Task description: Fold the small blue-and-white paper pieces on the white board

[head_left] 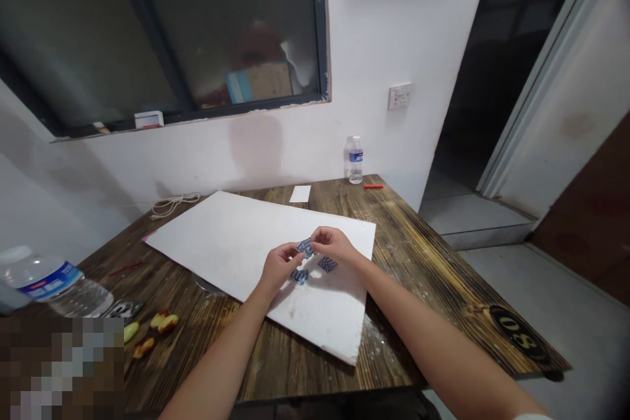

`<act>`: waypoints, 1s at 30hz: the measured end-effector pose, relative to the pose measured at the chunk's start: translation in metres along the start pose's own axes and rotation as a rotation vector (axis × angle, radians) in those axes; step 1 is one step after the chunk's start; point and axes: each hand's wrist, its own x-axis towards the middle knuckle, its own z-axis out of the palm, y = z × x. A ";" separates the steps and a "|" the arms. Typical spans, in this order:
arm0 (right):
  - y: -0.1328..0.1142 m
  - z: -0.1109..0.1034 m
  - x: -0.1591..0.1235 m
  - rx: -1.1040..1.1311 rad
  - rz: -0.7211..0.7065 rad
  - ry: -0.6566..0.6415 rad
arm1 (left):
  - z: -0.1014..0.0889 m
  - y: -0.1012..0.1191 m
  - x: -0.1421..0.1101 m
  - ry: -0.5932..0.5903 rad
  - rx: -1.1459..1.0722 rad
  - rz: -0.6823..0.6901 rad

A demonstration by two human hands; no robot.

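Observation:
Over a large white board (236, 230), my left hand (281, 266) and my right hand (335, 244) pinch a small blue patterned piece (306, 248) between them, one at each side. It looks flat, with dark blue lines on it; its exact kind is too small to make out. A similar blue piece (299, 276) lies on the board just below my left fingers. Under my right hand rests another blue patterned piece (327, 265). The fingers of both hands are closed.
The board lies on a dark wooden table (428, 295). A small water bottle (355, 161), a red stick (373, 186) and a white card (300, 193) are at the back. At left are a large bottle (59, 282), a white cable (172, 205) and several fruit-like pieces (165, 321).

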 end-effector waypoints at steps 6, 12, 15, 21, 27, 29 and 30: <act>-0.002 0.002 0.000 -0.020 -0.002 0.012 | 0.000 0.002 0.000 0.010 0.020 -0.005; -0.005 0.004 -0.001 -0.038 -0.020 0.004 | 0.000 0.007 0.000 0.008 0.059 -0.020; -0.005 0.004 -0.002 -0.085 -0.022 0.021 | 0.001 0.009 0.000 0.025 0.059 -0.015; -0.006 0.002 -0.003 -0.203 -0.053 0.045 | 0.002 0.014 -0.001 0.032 0.043 -0.018; -0.006 -0.001 -0.003 -0.282 -0.088 0.053 | 0.002 0.014 -0.002 0.037 0.041 -0.019; -0.006 -0.001 -0.003 -0.294 -0.083 0.049 | 0.002 0.013 -0.001 0.038 0.042 -0.029; -0.006 -0.001 -0.003 -0.300 -0.080 0.049 | 0.002 0.012 -0.001 0.039 0.044 -0.032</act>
